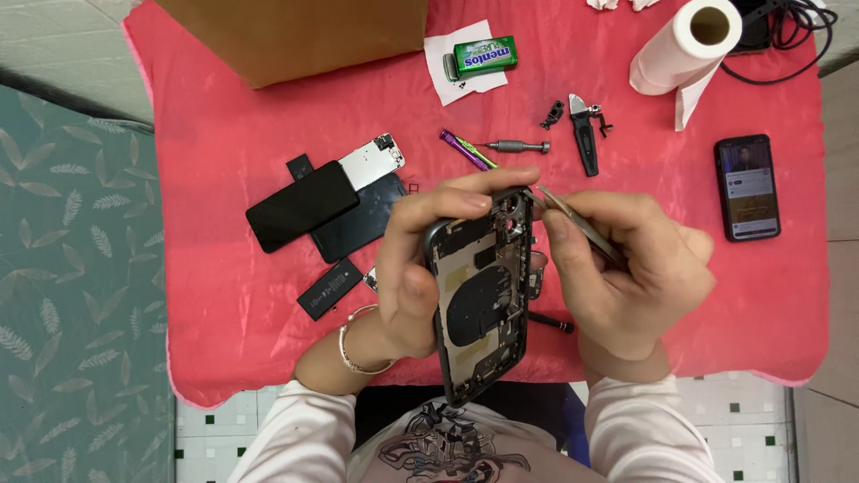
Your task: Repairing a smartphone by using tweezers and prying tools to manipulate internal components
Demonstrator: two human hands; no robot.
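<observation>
My left hand (420, 259) grips an opened phone housing (483, 300), held upright on its long edge over the red cloth, its bare inside with a round dark coil facing me. My right hand (626, 268) pinches metal tweezers (577, 219), whose tips reach the housing's top right corner near the camera cutout. A bracelet sits on my left wrist.
On the red cloth (224, 161) lie a black phone screen (300, 206), a back panel (358, 219), a metal plate (371, 161), a battery (329, 288), a purple-green pry tool (467, 150), a screwdriver (517, 146), a black pry tool (584, 139), a lit phone (747, 188), a paper roll (684, 45), a green box (483, 55), a cardboard box (295, 36).
</observation>
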